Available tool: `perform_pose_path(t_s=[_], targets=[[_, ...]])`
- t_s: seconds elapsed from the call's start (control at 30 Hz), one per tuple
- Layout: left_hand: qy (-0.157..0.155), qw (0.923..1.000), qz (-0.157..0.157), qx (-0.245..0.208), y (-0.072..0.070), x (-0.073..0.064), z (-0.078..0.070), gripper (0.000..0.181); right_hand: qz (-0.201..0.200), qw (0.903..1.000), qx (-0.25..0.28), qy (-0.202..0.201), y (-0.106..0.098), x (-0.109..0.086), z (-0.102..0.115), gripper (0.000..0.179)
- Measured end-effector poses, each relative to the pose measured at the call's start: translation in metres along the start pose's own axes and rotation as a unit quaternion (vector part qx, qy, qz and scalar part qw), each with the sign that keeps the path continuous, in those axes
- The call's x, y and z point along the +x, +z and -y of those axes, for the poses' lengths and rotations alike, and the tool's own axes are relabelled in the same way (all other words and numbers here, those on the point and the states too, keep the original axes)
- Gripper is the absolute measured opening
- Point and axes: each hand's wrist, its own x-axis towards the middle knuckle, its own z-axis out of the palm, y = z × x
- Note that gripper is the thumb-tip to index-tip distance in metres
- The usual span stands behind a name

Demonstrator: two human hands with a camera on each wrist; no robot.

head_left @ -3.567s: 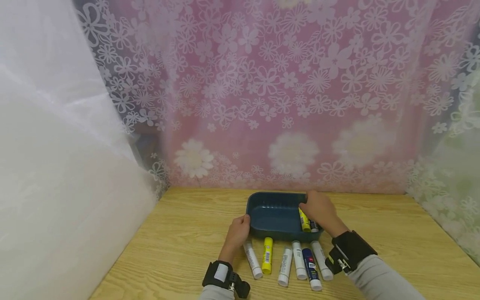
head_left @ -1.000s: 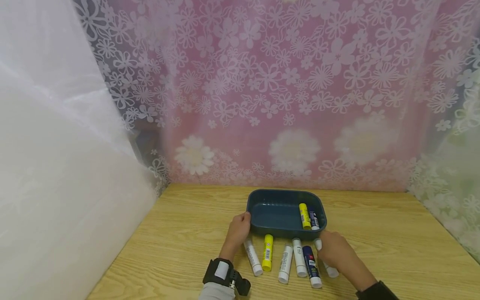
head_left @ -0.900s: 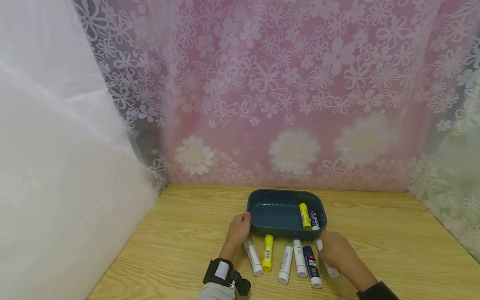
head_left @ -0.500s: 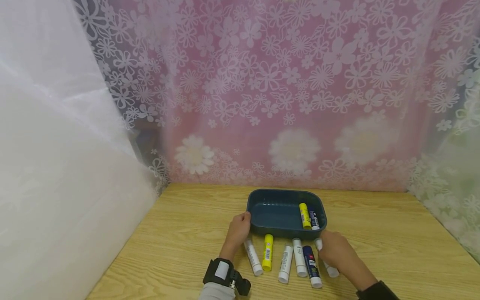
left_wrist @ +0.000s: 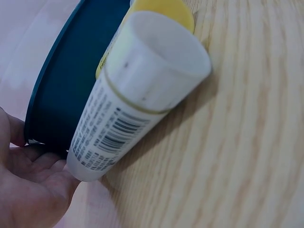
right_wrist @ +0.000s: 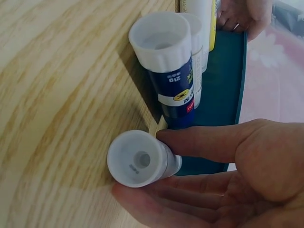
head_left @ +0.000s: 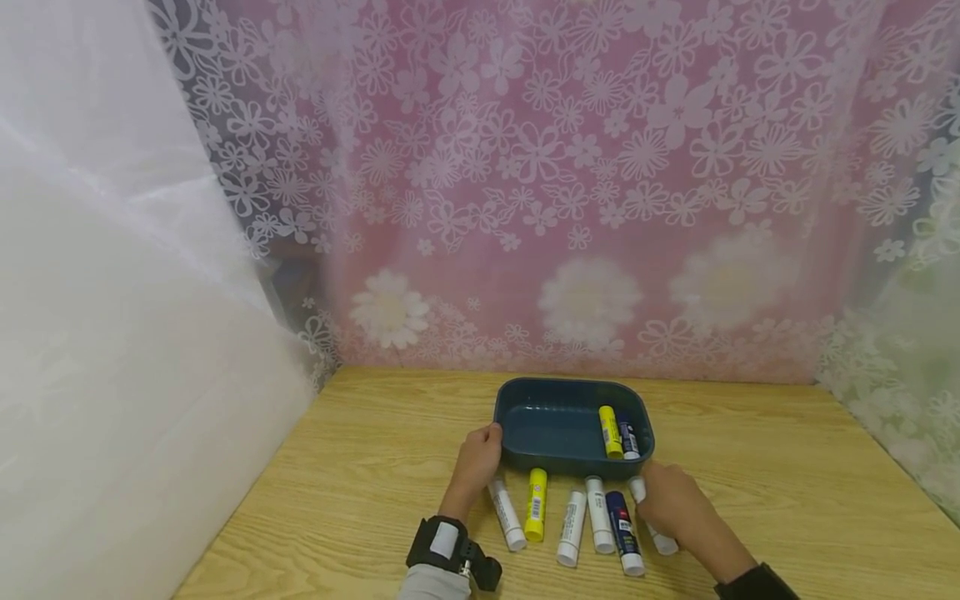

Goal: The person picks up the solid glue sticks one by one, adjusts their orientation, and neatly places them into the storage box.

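A dark teal rectangular dish (head_left: 555, 467) sits on the wooden table. My left hand (head_left: 478, 460) grips its left end, thumb on the rim and fingers below, as the left wrist view shows. In the dish's right end lie a yellow glue stick (head_left: 611, 433) and a navy one (head_left: 628, 437). Just outside the front right corner, my right hand (head_left: 671, 500) pinches a white glue stick (right_wrist: 123, 164) between thumb and fingers. The hand covers the middle of that stick in the head view. A navy glue stick (right_wrist: 173, 92) with a white cap lies beside it.
Along the dish's front lie more glue sticks: a white one (head_left: 507, 517) by my left hand, a yellow one (head_left: 536, 506), two more white ones (head_left: 571, 529) and the navy one. Behind the table (head_left: 375, 467) hangs a pink floral curtain (head_left: 480, 208); a white sheet (head_left: 135, 333) hangs at the left.
Since the oldest frame my right hand has left the dish's right end, come down to the rightmost white glue stick and taken hold of it. Over the last second both hands stay still.
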Motion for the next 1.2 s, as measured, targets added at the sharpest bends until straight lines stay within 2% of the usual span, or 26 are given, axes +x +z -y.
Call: perform_pose_path(t_s=[0.27, 0.5, 0.73, 1.2], targets=[[-0.005, 0.9999, 0.004, -0.008, 0.0001, -0.0006, -0.0001, 0.045, 0.018, 0.9994, 0.026, 0.015, -0.0014, 0.0009, -0.0014, 0.023], [-0.005, 1.0000, 0.002, -0.002, -0.0005, -0.0016, -0.0007, 0.043, 0.040, 0.9977, 0.045, 0.030, -0.0031, 0.0006, -0.0041, 0.027], [-0.002, 1.0000, -0.007, 0.003, -0.0007, -0.0022, -0.0039, 0.042, 0.034, 0.9974, 0.056, 0.028, -0.0055, 0.0009, -0.0027, 0.025], [-0.008, 0.9999, -0.007, 0.000, 0.0004, -0.0028, -0.0060, 0.044, 0.019, 0.9993, 0.030, 0.007, -0.0094, 0.0003, -0.0036, 0.024]])
